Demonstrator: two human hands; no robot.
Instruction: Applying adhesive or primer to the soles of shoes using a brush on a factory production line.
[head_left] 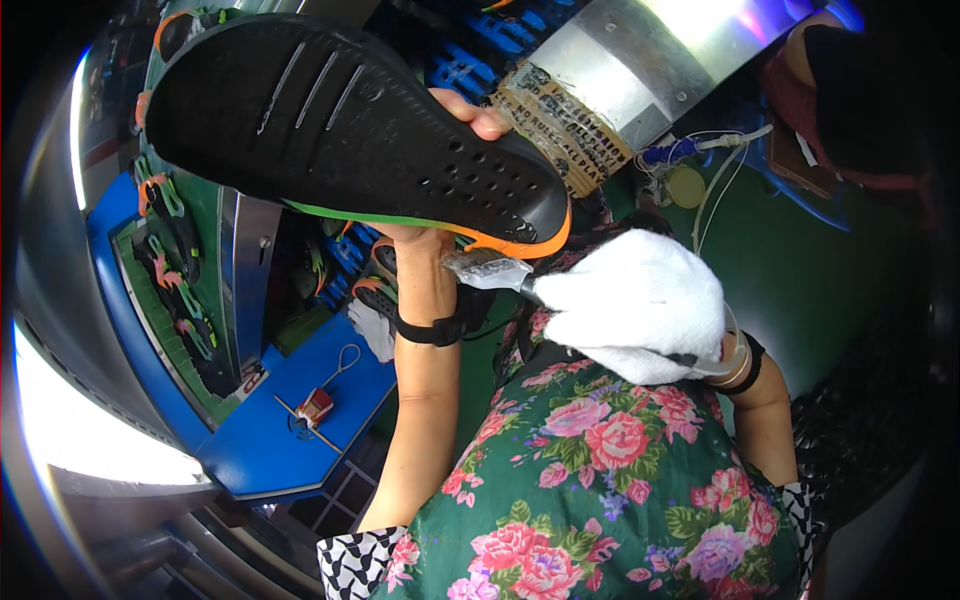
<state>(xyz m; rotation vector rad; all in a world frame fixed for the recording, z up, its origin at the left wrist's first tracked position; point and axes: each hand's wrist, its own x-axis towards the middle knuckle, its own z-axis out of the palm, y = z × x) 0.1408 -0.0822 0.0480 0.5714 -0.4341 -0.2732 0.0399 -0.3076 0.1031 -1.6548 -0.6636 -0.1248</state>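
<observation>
Tilted up in front of me is a large black shoe sole [350,125] with a green and orange edge, slots at its left end and small holes toward its right end. My left hand [470,113] is closed around it; its fingertips show over the far edge, and the palm is hidden behind the sole. In a white glove, my right hand [635,305] grips a flat brush [490,272] by its dark handle. The brush's bristles are just below the sole's orange edge, close to my left wrist; whether they touch the sole I cannot tell.
At left, a green conveyor belt [150,290] carries several sandals [170,265] with coloured straps. A blue table [270,445] holds a small red-and-white item [315,405]. Printed cardboard [570,125] hangs by a metal housing [610,70]. Another person's dark red sleeve [830,140] shows at upper right.
</observation>
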